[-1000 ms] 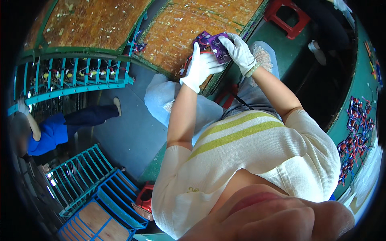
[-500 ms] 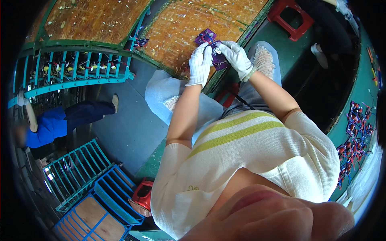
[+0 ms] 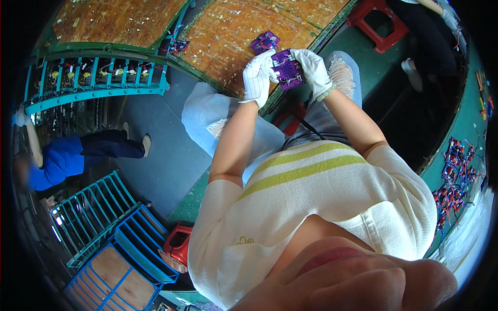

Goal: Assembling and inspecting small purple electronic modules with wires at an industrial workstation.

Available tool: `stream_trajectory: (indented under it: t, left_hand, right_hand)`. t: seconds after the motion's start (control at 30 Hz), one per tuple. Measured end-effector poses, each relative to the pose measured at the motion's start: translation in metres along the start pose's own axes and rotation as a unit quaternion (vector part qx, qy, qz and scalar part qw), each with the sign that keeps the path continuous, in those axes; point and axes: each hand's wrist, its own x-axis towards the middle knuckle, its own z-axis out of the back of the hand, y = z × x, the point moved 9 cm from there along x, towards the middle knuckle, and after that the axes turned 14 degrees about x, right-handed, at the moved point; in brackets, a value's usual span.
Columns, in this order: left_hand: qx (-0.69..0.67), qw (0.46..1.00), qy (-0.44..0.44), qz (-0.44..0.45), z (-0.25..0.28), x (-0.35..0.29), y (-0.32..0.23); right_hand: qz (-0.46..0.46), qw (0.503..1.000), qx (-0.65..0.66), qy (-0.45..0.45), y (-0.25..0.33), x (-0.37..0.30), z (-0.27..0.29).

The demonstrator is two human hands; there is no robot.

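Observation:
Between my white-gloved hands is a square purple part (image 3: 287, 68) with silvery metal pieces on its face; it could be a circuit board or a moulded base. My left hand (image 3: 257, 78) pinches its left edge with thumb and fingers. At its right edge, my right hand (image 3: 314, 73) is closed round the side and upper corner. The part is held over the edge of the worn wooden worktop (image 3: 228, 46), above my lap. Just beyond my left fingertips, a second purple part (image 3: 265, 42) with red and blue wires lies on the wood.
Red stools (image 3: 377, 26) stand at the upper right and lower left. A teal rack (image 3: 98, 93) is at left, near a person in blue (image 3: 59, 163). Another person (image 3: 423, 31) is at upper right. Wired purple parts (image 3: 454, 181) are heaped on the green bench at right.
The purple part has turned so that its face with metal pieces shows more fully. My right fingers have shifted from across its top to its right edge.

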Motion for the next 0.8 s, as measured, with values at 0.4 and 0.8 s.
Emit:
stream_trajectory:
  t: [0.4,0.8]
  left_hand:
    - [0.103,0.990,-0.083,0.040,0.003,0.007,0.004]
    - [-0.046,0.997,-0.055,0.013,0.003,0.010,-0.002]
  right_hand:
    - [0.048,0.992,-0.013,-0.118,-0.005,-0.006,0.011]
    - [0.048,0.991,0.053,-0.116,0.012,-0.003,-0.003]
